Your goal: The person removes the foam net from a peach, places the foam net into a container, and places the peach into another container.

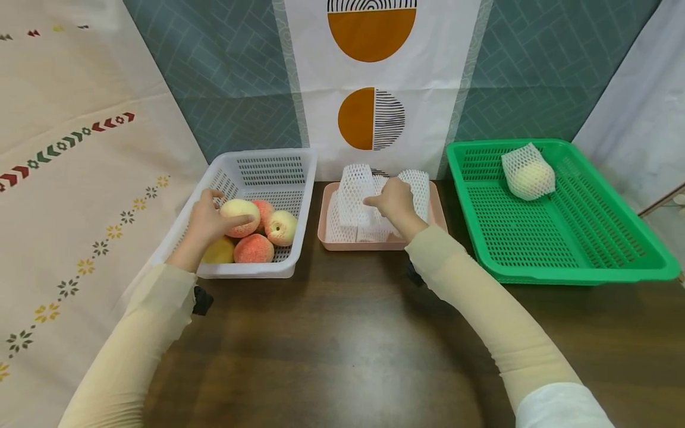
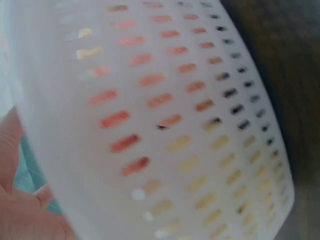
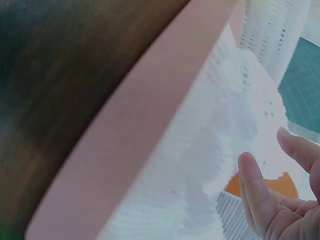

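Observation:
My left hand (image 1: 209, 223) reaches into a white basket (image 1: 291, 264), fingers spread. Its thumb lies across a pale yellow-pink peach (image 1: 238, 209) and the other fingers reach past the peach's left side. More peaches (image 1: 254, 248) lie beneath and beside it, red and pale ones. In the left wrist view the basket wall (image 2: 165, 115) hides most of what the hand touches. My right hand (image 1: 396, 205) is over white foam net sleeves (image 1: 353, 193) in a pink tray (image 1: 439, 208). In the right wrist view its fingers (image 3: 255, 185) are apart, with nothing between them.
A green basket (image 1: 535, 238) stands at the right, holding a pale round fruit in a foam net sleeve (image 1: 530, 175). The brown wooden table (image 1: 342, 333) extends in front of the containers. Patterned cloth (image 1: 241, 77) hangs behind them and at the left.

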A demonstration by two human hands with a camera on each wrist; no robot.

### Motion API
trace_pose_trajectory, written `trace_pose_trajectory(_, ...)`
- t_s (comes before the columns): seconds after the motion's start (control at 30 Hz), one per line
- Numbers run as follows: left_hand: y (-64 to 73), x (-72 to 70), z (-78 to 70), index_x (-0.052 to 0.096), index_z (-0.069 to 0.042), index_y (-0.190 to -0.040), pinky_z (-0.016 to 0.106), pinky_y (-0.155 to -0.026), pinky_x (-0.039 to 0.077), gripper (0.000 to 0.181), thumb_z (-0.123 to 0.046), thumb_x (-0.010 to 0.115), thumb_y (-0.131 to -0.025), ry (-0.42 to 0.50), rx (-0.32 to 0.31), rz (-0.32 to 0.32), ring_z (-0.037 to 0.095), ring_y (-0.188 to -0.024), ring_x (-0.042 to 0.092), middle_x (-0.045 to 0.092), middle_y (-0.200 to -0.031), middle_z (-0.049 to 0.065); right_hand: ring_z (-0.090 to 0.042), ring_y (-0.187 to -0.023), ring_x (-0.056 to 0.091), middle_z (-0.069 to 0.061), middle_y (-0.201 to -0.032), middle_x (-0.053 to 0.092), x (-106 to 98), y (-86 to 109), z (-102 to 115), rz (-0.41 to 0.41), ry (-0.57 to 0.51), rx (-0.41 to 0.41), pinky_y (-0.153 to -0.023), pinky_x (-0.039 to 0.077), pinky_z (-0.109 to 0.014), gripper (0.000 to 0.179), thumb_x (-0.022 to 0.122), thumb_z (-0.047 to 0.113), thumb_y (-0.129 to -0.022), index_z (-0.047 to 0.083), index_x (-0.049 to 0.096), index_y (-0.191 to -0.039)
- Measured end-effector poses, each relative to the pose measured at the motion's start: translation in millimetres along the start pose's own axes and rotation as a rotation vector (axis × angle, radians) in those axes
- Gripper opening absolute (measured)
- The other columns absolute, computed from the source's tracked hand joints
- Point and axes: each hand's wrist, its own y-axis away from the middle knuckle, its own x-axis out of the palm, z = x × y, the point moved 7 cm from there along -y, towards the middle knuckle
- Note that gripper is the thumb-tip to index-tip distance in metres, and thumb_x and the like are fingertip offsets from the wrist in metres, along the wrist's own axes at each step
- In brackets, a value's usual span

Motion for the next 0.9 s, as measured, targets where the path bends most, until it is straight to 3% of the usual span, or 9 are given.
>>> trace_pose_trajectory(0.13,0.5,-6.3,-10.8,0.027,0.007,-0.136,0.053,-0.098,0.036,0.084,-0.033,0.075,-0.080,0.001,0.018,-0.049,0.044,-0.118,0.038,0.037,-0.133,0.034,-0.012,-0.047,0.037,0.000,-0.056,0.040,-12.5,-0.7,7.6,-0.018,-0.004,-0.015,-0.046,0.032,-0.023,0.038,0.075,0.030,-0.082,0.008,0.047,-0.069)
trace_pose_trajectory(0.33,3.9,-5.7,-31.1,0.030,0.003,-0.137,0.050,-0.100,0.039,0.083,-0.039,0.074,-0.080,0.072,0.019,-0.082,0.039,-0.120,0.040,0.041,-0.135,0.027,-0.012,-0.045,0.026,0.003,-0.050,0.026,-30.2,-3.5,15.8,-0.021,0.004,-0.015,-0.044,0.025,-0.023,0.052,0.073,0.031,-0.083,0.012,0.034,-0.054)
trace_pose_trajectory(0.47,8.0,-3.5,-51.4,0.033,0.000,-0.136,0.050,-0.100,0.041,0.077,-0.038,0.072,-0.082,0.121,0.052,-0.104,0.037,-0.119,0.044,0.043,-0.134,0.024,-0.016,-0.053,0.038,0.000,-0.056,0.035,-47.0,-1.3,22.3,-0.046,0.008,-0.021,-0.048,0.031,-0.026,0.043,0.071,0.032,-0.084,0.009,0.044,-0.061)
trace_pose_trajectory(0.63,13.2,1.7,-78.8,0.038,-0.002,-0.133,0.047,-0.096,0.045,0.069,-0.036,0.072,-0.083,0.174,0.108,-0.139,0.034,-0.115,0.049,0.047,-0.130,0.020,-0.025,-0.080,0.052,-0.008,-0.081,0.053,-72.1,1.4,29.9,-0.077,-0.011,-0.016,-0.066,0.046,-0.033,0.033,0.068,0.034,-0.087,0.003,0.058,-0.085)
trace_pose_trajectory(0.8,18.4,15.6,-102.5,0.041,-0.004,-0.130,0.044,-0.091,0.048,0.063,-0.036,0.070,-0.084,0.235,0.144,-0.134,0.030,-0.111,0.054,0.051,-0.126,0.018,-0.032,-0.102,0.054,-0.016,-0.114,0.060,-93.9,1.9,34.8,-0.089,-0.018,-0.033,-0.085,0.050,-0.042,0.041,0.067,0.034,-0.088,-0.001,0.060,-0.108)
trace_pose_trajectory(0.9,23.2,26.3,-116.5,0.043,-0.006,-0.129,0.043,-0.088,0.050,0.060,-0.034,0.071,-0.083,0.284,0.167,-0.116,0.029,-0.109,0.056,0.052,-0.125,0.017,-0.034,-0.108,0.055,-0.018,-0.123,0.059,-104.4,3.2,37.2,-0.092,-0.031,-0.047,-0.088,0.050,-0.043,0.049,0.066,0.035,-0.088,-0.002,0.058,-0.119)
